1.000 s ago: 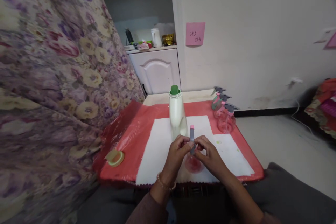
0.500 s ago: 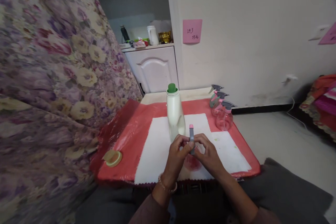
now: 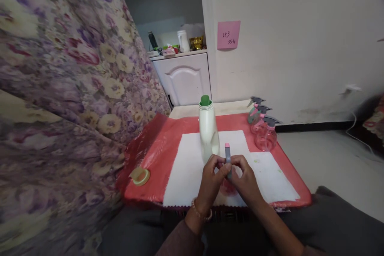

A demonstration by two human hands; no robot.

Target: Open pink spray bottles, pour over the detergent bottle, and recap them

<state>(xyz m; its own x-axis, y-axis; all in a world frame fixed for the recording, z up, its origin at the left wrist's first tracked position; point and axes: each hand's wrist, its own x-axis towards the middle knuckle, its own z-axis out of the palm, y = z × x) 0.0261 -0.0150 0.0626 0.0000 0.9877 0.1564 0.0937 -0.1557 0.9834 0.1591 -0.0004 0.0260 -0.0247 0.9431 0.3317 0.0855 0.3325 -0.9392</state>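
Note:
My left hand (image 3: 214, 176) and my right hand (image 3: 245, 178) meet near the front of the white cloth (image 3: 183, 172). Between them, both sets of fingers pinch a grey spray head with a pink nozzle tip (image 3: 227, 153). Below, partly covered by the hands, is the clear pink body of the spray bottle (image 3: 228, 189). Just behind the hands stands a pale green jug (image 3: 207, 126) with a handle and a green spout in its open neck. A bead bracelet circles my left wrist.
Several pink and green spray bottles (image 3: 265, 139) line the right edge of the red-covered table (image 3: 150, 144). A round yellowish lid (image 3: 141, 177) lies at the left. Floral curtain (image 3: 75, 88) hangs along the left side, and a cabinet (image 3: 189, 82) stands behind.
The whole view has shifted, so everything appears slightly farther right. Both hands keep their pinch on the spray head, with little visible finger movement.

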